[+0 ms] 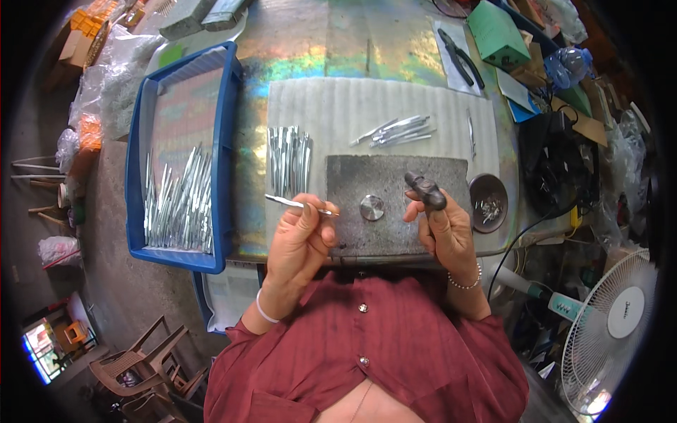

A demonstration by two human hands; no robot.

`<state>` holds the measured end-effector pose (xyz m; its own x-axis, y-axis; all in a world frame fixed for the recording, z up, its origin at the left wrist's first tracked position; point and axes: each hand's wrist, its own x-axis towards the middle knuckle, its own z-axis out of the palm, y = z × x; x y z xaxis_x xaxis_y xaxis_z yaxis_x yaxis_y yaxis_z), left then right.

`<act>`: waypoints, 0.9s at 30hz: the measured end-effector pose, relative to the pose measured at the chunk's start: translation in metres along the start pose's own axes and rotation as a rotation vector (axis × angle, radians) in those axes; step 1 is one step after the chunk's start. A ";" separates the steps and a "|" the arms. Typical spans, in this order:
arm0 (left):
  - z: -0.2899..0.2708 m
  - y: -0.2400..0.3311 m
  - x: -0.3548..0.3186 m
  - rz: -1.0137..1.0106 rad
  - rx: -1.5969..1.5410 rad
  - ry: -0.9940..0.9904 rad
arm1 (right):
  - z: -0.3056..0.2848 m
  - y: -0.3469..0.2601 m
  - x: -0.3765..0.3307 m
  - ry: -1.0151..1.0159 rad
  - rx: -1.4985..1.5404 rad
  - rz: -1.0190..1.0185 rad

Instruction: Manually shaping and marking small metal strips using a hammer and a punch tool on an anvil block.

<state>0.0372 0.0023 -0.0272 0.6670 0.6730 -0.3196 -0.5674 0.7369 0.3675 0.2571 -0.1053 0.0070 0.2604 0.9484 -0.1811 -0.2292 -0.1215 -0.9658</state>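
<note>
My left hand (300,236) is closed in a pinch on a slim silver metal rod (288,202), which points out to the left. In my right hand (453,233) is a small dark hammer (424,189); its head shows above the fingers and its handle is mostly hidden. Between the hands lies a flat grey stone slab (352,243) with a round shiny metal piece (372,207) on it. A row of similar rods (289,158) rests beyond my left hand, and a looser bunch (402,132) lies behind the slab. Right of my right hand stands a dark bowl (482,180) of small metal bits.
A blue tray (227,141) full of rods stands at the left. White foam sheet (338,99) lies under the work. Pliers (462,60), a green box (497,32) and a single thin rod (471,134) are farther right. A white fan (610,331) stands at lower right.
</note>
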 end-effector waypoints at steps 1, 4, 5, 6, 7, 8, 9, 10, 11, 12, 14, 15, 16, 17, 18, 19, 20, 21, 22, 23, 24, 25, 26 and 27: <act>-0.001 0.001 0.001 0.035 0.052 -0.022 | -0.003 0.004 0.000 0.005 0.005 0.014; 0.001 0.000 0.004 0.043 0.151 -0.040 | -0.003 0.027 -0.003 0.016 -0.255 -0.098; 0.003 0.000 0.006 0.051 0.226 -0.069 | -0.003 0.027 -0.004 0.020 -0.252 -0.092; 0.006 -0.002 0.008 0.079 0.292 -0.065 | -0.004 0.025 -0.005 0.030 -0.170 -0.031; 0.008 -0.004 0.009 0.076 0.293 -0.060 | -0.003 0.022 -0.005 0.038 -0.087 0.030; 0.009 -0.004 0.010 0.101 0.399 -0.064 | -0.003 0.020 -0.006 0.039 -0.084 0.034; 0.010 -0.005 0.011 0.126 0.504 -0.069 | -0.003 0.018 -0.005 0.025 0.023 0.064; 0.010 -0.006 0.013 0.120 0.505 -0.069 | -0.003 0.018 -0.005 0.015 0.130 0.094; 0.011 -0.006 0.014 0.141 0.649 -0.075 | -0.003 0.019 -0.005 0.019 0.133 0.095; 0.012 -0.007 0.015 0.162 0.792 -0.082 | -0.003 0.021 -0.004 -0.004 0.120 0.052; 0.017 -0.010 0.017 0.157 0.848 -0.079 | -0.005 0.026 -0.005 -0.024 0.108 0.013; 0.018 -0.011 0.018 0.158 0.903 -0.076 | -0.006 0.029 -0.005 -0.049 0.114 0.006; 0.018 -0.013 0.019 0.153 0.904 -0.076 | -0.008 0.030 -0.005 -0.074 0.119 -0.001; 0.017 -0.014 0.020 0.184 0.953 -0.079 | -0.008 0.030 -0.005 -0.070 0.121 0.001; 0.017 -0.015 0.021 0.215 1.002 -0.083 | -0.009 0.029 -0.005 -0.077 0.099 0.008; 0.018 -0.016 0.021 0.212 1.003 -0.083 | -0.009 0.028 -0.005 -0.086 0.077 0.015; 0.020 -0.016 0.021 0.226 1.034 -0.073 | -0.009 0.027 -0.005 -0.083 0.080 0.016; 0.022 -0.017 0.021 0.240 1.065 -0.063 | -0.008 0.027 -0.004 -0.078 0.084 0.024; 0.022 -0.018 0.022 0.238 1.067 -0.064 | -0.008 0.027 -0.004 -0.074 0.089 0.031; 0.021 -0.019 0.022 0.252 1.073 -0.066 | -0.008 0.027 -0.004 -0.071 0.092 0.031; 0.021 -0.019 0.022 0.266 1.080 -0.068 | -0.008 0.027 -0.004 -0.076 0.096 0.023; 0.021 -0.020 0.023 0.263 1.081 -0.071 | -0.008 0.027 -0.004 -0.079 0.100 0.015; 0.022 -0.021 0.023 0.271 1.084 -0.069 | -0.008 0.028 -0.004 -0.075 0.101 0.015; 0.022 -0.021 0.023 0.279 1.087 -0.067 | -0.008 0.028 -0.004 -0.077 0.099 0.007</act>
<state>0.0758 0.0009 -0.0231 0.6259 0.7766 -0.0719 -0.0002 0.0924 0.9957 0.2573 -0.1150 -0.0207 0.1860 0.9678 -0.1694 -0.3233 -0.1025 -0.9407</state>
